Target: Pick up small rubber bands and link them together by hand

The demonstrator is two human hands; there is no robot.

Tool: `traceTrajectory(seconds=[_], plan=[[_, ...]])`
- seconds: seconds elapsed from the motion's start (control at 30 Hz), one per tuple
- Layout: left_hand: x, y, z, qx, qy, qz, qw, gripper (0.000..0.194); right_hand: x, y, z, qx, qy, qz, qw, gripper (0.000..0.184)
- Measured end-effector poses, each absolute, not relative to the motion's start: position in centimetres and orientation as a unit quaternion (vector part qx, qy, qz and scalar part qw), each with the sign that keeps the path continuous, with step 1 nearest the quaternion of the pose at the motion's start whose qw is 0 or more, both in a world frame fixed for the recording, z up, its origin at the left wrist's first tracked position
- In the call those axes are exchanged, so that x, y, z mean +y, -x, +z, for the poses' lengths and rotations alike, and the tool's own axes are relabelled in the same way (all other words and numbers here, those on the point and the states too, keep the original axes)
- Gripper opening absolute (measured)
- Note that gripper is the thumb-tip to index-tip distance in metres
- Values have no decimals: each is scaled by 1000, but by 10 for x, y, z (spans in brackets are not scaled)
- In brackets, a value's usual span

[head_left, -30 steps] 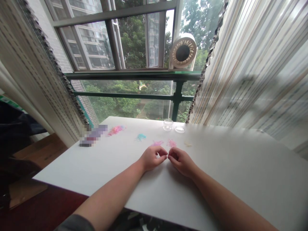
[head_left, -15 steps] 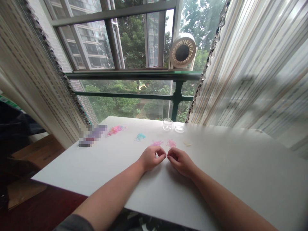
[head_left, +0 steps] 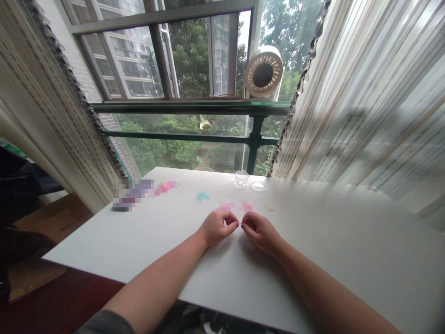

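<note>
My left hand [head_left: 218,228] is pinched, thumb against forefinger, above the white table [head_left: 146,241]. Facing it, my right hand [head_left: 261,233] holds the same kind of pinch, the fingertips of both nearly meeting. A hint of something thin shows between them, too small to name. Just beyond the hands lie a purple-pink pile [head_left: 226,206] and a pink pile [head_left: 246,205] of thin, loopy strands that look like small elastic bands. A few pale yellow strands [head_left: 270,206] are to the right, and a turquoise pile [head_left: 202,197] is to the left.
At the table's far edge stands a clear round container [head_left: 241,180], with a clear lid [head_left: 258,186] beside it. A mixed-colour pile [head_left: 167,187] and a blurred-out purple item [head_left: 134,195] lie far left. A white fan [head_left: 263,74] is at the window, between curtains [head_left: 354,102].
Both hands keep their pinch and stay almost in place, the fingertips still close together. The view has shifted very slightly. Nothing on the table has moved.
</note>
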State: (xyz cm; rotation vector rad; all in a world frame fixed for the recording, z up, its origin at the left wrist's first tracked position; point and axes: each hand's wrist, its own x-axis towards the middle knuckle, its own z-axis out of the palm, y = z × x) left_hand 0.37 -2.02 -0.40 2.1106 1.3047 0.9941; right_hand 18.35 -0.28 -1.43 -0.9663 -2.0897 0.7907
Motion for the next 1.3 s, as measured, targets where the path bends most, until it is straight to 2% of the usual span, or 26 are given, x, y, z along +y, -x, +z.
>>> traceTrajectory(seconds=[0.4,1.3], plan=[[-19,-3,-5,480,-765,362,232,14,-2,-184,-17,-814,366,307,331,7],[-20,-2,-3,475,-769,343,256,12,-1,-184,-15,-796,393,285,361,7]])
